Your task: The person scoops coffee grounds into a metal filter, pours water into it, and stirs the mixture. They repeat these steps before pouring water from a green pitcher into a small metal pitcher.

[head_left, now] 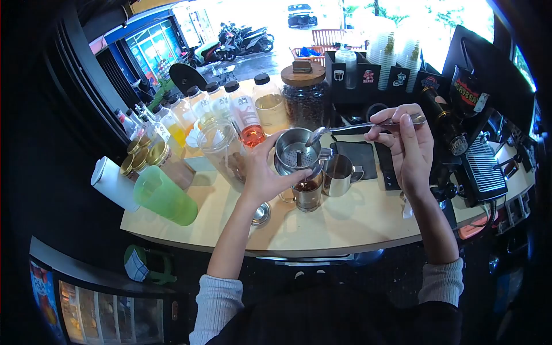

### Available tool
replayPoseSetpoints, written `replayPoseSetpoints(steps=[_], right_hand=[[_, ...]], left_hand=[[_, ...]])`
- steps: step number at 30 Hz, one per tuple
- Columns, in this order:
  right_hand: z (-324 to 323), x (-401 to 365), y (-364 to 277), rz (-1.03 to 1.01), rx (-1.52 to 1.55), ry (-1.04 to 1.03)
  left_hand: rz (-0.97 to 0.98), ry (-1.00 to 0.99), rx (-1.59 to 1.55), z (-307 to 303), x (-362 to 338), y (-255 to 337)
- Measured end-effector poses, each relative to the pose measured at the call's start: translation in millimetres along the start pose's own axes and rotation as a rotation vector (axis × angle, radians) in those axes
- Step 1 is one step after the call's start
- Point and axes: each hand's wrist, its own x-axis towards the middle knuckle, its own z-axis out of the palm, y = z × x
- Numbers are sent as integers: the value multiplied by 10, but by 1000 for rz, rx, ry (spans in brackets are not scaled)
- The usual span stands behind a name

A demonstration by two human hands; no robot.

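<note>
The metal filter cup (290,145) is held over the glass mug (307,201) on the bench (356,225), though whether the mug takes any weight cannot be told. Its side is clasped by the left hand (265,173), partly opened, with the thumb laid across the front, probably so that it is steadied while the mouth is left uncovered. The spoon (344,129) is pinched near its handle's end by the closed-up thumb and fingers of the right hand (407,141), presumably so that its bowl can be brought to the cup's rim without the view being blocked. The metal pitcher (336,177) is kept just beside, seemingly for easy reach
</note>
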Motion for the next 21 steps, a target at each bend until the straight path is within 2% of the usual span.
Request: replayPoseSetpoints(steps=[12, 14, 17, 21], right_hand=[[-129, -152, 29, 10, 58, 16], [-138, -205, 80, -4, 73, 18], [-187, -346, 116, -10, 70, 16], [-307, -389, 48, -65, -3, -26]], left_hand=[[-134, -3, -28, 154, -193, 31], [-195, -63, -28, 157, -228, 42], [-132, 10, -37, 228, -277, -31], [-160, 2, -66, 242, -305, -22]])
